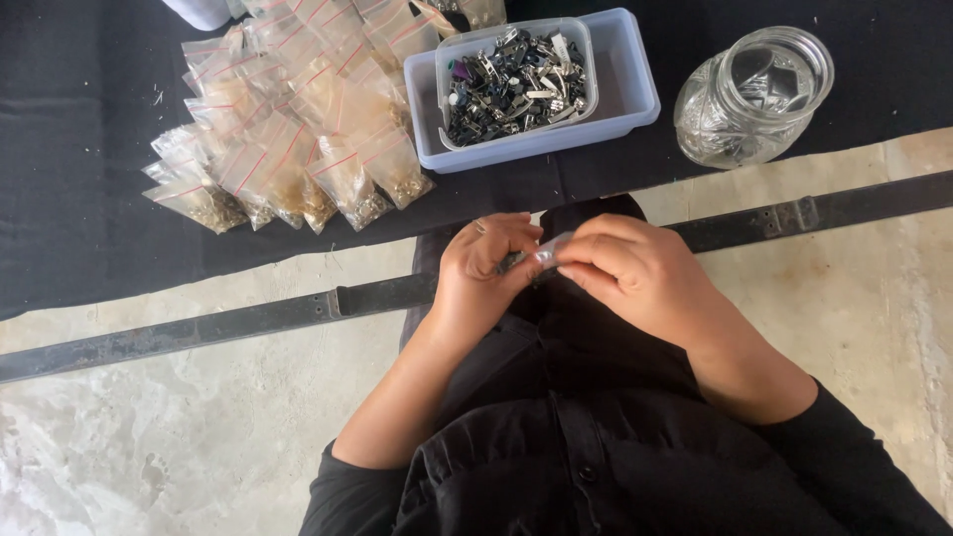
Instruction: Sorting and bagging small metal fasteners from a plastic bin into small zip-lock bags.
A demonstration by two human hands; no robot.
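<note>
Both hands [556, 268] on sm. metal clip [526, 260]

hands: two, the left hand [483, 273] and the right hand [635, 273]
small metal clip held between them: one [531, 258]
plastic tubs: two, a small tub [586, 60] nested in a bigger tub [635, 94]
glass jar: one [754, 94]
little plastic bags: too many to count [288, 129]
clips in the small tub: too many to count [511, 84]

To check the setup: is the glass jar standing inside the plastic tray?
No, the glass jar stands on the black cloth, apart from the plastic tray.
</note>
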